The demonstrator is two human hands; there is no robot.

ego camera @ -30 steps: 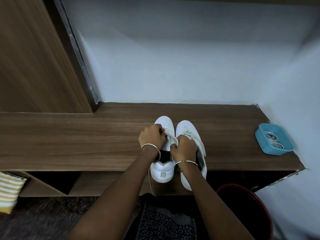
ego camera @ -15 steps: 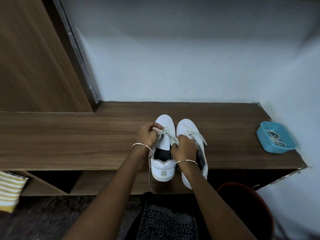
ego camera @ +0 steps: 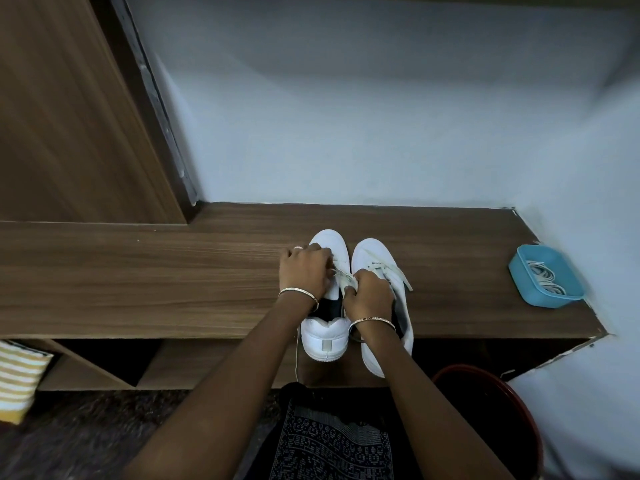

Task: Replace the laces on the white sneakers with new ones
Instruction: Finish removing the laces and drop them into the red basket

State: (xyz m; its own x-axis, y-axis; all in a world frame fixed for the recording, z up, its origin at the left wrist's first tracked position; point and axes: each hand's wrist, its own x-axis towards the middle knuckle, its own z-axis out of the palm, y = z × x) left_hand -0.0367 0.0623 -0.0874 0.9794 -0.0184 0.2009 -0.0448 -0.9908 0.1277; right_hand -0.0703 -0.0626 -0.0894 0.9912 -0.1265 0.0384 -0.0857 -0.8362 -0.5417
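**Both hands on the left sneaker's lace, heels hanging off the front edge**

Left hand (ego camera: 303,271) is curled over the front of the left sneaker (ego camera: 325,341), fingertips pinching the lace (ego camera: 343,277) up near the toe end. Right hand (ego camera: 369,294) is closed on the same lace just beside it, in the gap between the two sneakers, and its wrist lies over the opening of the right sneaker (ego camera: 370,252). The two hands are nearly touching.

The sneakers sit side by side, toes pointing away from the hands toward the wall (ego camera: 346,133). Both heels poke out past the near edge of the tabletop (ego camera: 138,278). A thin lace end dangles off that edge just below the left wrist.

A strip of tabletop shows beyond the fingertips before the wall. A long stretch of wood runs out to the left of the left hand, up to a wooden panel (ego camera: 69,116) at the back. Well off to the right of the right hand, a blue tray (ego camera: 519,271) with the new laces (ego camera: 547,280) sits at the far end, right by the wall and the end edge. A red bucket (ego camera: 485,382) stands below the right forearm, under the tabletop edge. A striped cushion (ego camera: 17,379) is low down, far to the left.
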